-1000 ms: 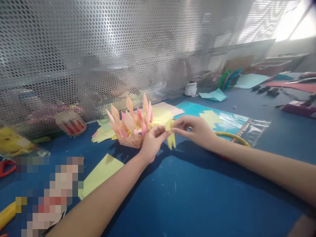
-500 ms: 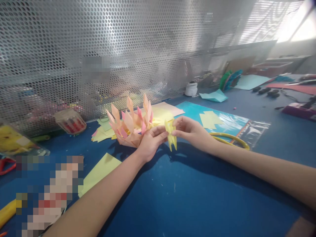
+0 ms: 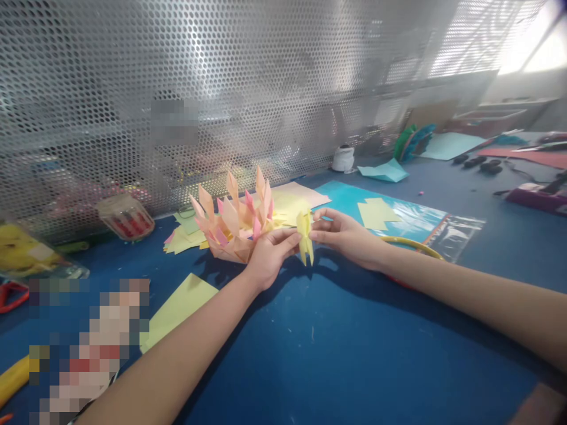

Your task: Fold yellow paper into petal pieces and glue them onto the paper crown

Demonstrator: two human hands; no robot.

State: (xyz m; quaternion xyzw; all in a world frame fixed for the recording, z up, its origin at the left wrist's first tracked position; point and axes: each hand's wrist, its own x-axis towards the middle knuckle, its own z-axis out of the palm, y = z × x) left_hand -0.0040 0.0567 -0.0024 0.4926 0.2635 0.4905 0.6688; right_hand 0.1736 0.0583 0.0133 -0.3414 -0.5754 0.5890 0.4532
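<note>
Between my two hands is a small yellow folded-paper piece (image 3: 305,236), with pointed ends hanging down. My left hand (image 3: 272,254) pinches it from the left side. My right hand (image 3: 341,235) grips its right edge between thumb and forefinger, the other fingers curled loosely. Just behind my left hand stands a pink and peach folded-paper crown (image 3: 233,233) with upright pointed tips; the hand covers part of its right side. Yellow and pink paper sheets (image 3: 292,198) lie behind the crown.
On the blue table (image 3: 310,354) a yellow sheet (image 3: 181,310) lies by my left forearm. A clear jar (image 3: 126,217) stands at left. Yellow slips (image 3: 378,213) rest on a blue plastic packet (image 3: 410,206). A yellow ring (image 3: 414,245) is partly under my right forearm. A perforated metal screen (image 3: 266,77) rises behind.
The yellow folded piece has turned and looks narrower. My right hand has shifted slightly, and its forearm has come down over more of the yellow ring.
</note>
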